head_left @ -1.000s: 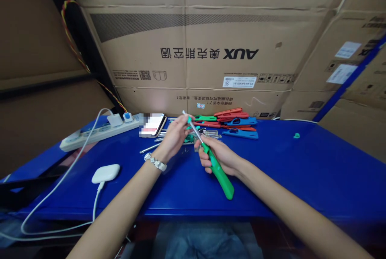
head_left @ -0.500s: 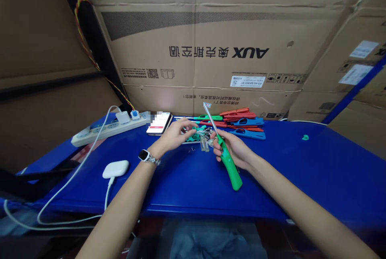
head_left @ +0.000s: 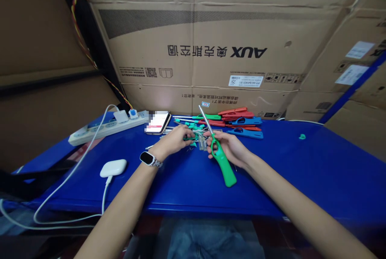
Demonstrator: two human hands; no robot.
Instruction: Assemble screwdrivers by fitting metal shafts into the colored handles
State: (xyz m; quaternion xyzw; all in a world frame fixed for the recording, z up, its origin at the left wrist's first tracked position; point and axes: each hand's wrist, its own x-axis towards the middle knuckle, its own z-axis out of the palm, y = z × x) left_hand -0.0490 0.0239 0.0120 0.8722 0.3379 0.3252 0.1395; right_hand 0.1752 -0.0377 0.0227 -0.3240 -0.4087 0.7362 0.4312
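In my right hand (head_left: 230,145) is a green long-necked lighter (head_left: 224,166), its metal tube tilted up and to the left and its handle end toward me. The fingers wrap it around the trigger loop. My left hand (head_left: 178,138) reaches into a pile of small green plastic parts (head_left: 197,127), fingers curled and closed; whatever they grip is hidden. Clear plastic pieces (head_left: 202,143) and thin white wires lie between the two hands. Several metal tubes (head_left: 165,132) lie partly behind my left hand.
Behind my right hand lie red lighters (head_left: 238,114) and blue lighters (head_left: 247,132). A phone (head_left: 157,123), a power strip (head_left: 104,129) and a white earbud case (head_left: 113,168) with its cable are at left. One green part (head_left: 302,136) lies far right. Cardboard (head_left: 211,29) walls the back.
My left hand has moved slightly left and down among the green parts, and its fingers have curled more. The green lighter has shifted slightly left and turned a little in my right hand.
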